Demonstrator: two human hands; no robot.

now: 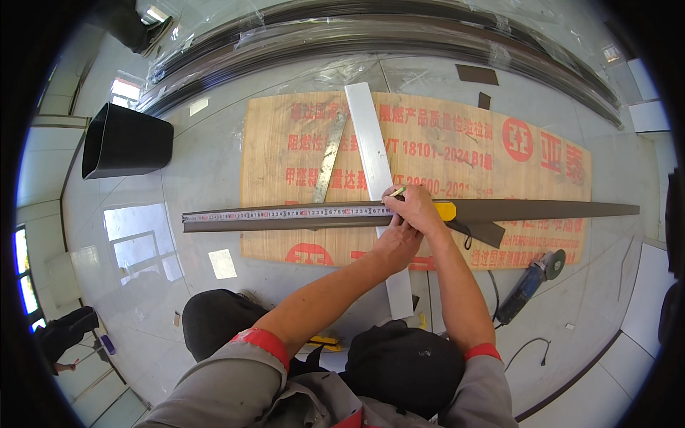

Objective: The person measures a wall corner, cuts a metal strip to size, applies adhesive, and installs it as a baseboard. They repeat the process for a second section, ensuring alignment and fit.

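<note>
Spreading beneath everything, the glossy tiled floor carries a flat wood-grain board with red print. Across the board runs a long, narrow brown strip, smooth and matt, lying over a straight-edged white bar. A thin, flexible tape blade lies along the strip's left part; beyond it slants 1 flat, scuffed metal straightedge. Of the 2 hands, the left hand is at the strip's near edge, its grip too hidden to tell. The right hand, beside the rounded yellow tape case, has its grip closed around a slim pale-green pencil.
</note>
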